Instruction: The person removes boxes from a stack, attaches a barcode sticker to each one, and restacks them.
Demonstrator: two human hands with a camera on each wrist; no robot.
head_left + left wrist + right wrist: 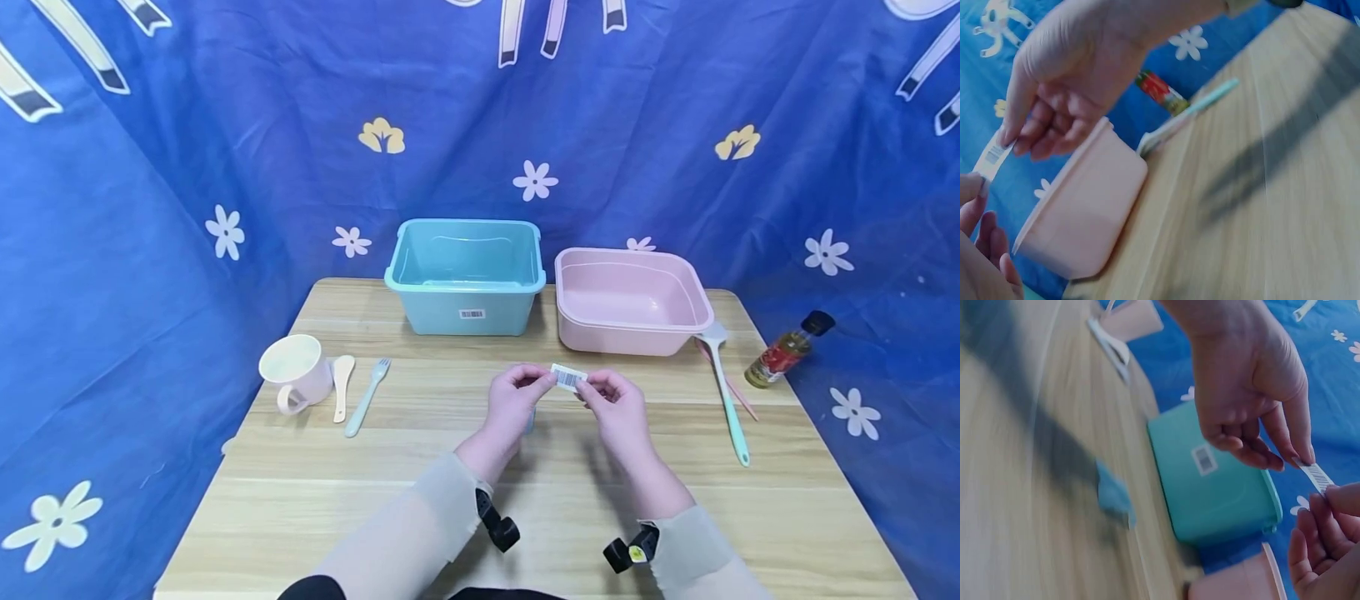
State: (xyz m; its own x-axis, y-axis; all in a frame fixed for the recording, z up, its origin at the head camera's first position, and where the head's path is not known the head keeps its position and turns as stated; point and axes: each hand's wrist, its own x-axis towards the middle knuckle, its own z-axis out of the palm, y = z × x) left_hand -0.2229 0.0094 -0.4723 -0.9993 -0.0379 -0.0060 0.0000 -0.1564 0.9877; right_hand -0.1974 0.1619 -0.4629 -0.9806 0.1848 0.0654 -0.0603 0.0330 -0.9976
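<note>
Between my two hands is a small white barcode label [568, 377], held above the table. My left hand [513, 402] pinches its left end with thumb and fingertips. The right hand [618, 408] pinches the other end the same way. In the left wrist view the label [991, 156] stretches from the right hand [1066, 94] down to the left. The right wrist view shows its printed bars [1317, 477] close up. Under the left hand a small blue thing [1113, 495] lies on the table; its kind is unclear.
Behind the hands stand a teal bin [468, 312], with a barcode sticker, and a pink basin [626, 337]. At left are a white mug [307, 383], a spoon [341, 387] and a fork [366, 400]. At right lie a spatula [727, 400], a pink stick [741, 398] and a bottle [783, 354].
</note>
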